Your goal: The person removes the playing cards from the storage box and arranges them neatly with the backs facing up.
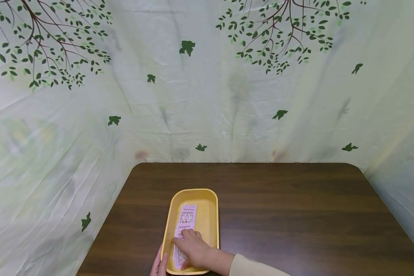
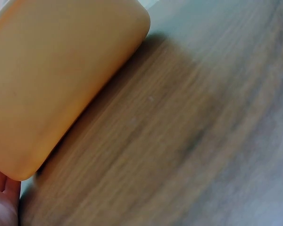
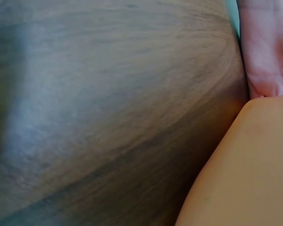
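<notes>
A yellow tray point(image 1: 212, 214) with rounded corners stands near the front of the table, and its smooth outer wall fills part of both wrist views. Inside lie two light purple printed cards point(image 1: 188, 214) end to end, with dark ornate patterns; the nearer one is partly hidden. My left hand point(image 1: 158, 265) holds the tray's near left side by the rim. Reaching in from the right, my right hand point(image 1: 197, 251) lies over the nearer card, fingers spread and touching it. In the right wrist view, only part of the right palm point(image 3: 269, 52) shows.
The dark brown wooden table point(image 1: 289, 218) extends to the right of the tray and behind it. A pale cloth point(image 1: 207, 96) printed with leaves and branches hangs behind and at the sides. A beige sleeve point(image 1: 252, 266) covers the right forearm.
</notes>
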Tool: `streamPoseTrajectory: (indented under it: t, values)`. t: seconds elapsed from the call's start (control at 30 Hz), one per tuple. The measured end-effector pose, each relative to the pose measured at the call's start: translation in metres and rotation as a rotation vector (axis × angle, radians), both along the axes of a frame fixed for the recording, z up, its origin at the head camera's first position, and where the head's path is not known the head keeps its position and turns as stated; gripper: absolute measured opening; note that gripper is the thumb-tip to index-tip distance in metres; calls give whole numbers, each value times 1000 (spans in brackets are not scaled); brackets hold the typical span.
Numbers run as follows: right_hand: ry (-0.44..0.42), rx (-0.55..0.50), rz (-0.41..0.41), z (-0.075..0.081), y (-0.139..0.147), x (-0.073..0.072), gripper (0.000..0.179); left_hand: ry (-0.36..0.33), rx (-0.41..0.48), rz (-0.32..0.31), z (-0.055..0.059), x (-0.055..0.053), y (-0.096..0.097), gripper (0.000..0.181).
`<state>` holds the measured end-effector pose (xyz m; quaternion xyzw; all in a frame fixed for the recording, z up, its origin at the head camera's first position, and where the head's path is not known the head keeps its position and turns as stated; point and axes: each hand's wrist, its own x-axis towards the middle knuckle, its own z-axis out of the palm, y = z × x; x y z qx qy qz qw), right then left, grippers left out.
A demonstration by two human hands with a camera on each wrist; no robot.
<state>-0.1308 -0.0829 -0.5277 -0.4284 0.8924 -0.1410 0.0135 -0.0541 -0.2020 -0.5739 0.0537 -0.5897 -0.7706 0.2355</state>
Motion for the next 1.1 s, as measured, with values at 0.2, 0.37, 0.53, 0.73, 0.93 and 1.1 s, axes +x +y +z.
streamPoseTrajectory:
  t: [0.2, 0.37, 0.53, 0.73, 0.93, 1.1]
  values:
    - [-15, -8, -34, 1, -3, -3, 80, -12, -1, 6, 2, 1, 1, 32]
    - [14, 15, -50, 3, -4, -3, 83, -12, 4, -7, 4, 1, 1, 33]
    - [116, 84, -56, 3, -5, -2, 78, -56, 4, -22, 2, 2, -2, 30]
    - [191, 133, -57, 0, -7, 1, 72, -71, 1, -24, 0, 3, -2, 29]
    - [199, 137, -52, -1, -7, 2, 67, -95, -2, -2, 3, 3, 0, 28]
    - [204, 125, -37, -1, -8, 2, 66, -82, -25, -22, 3, 3, -1, 29]
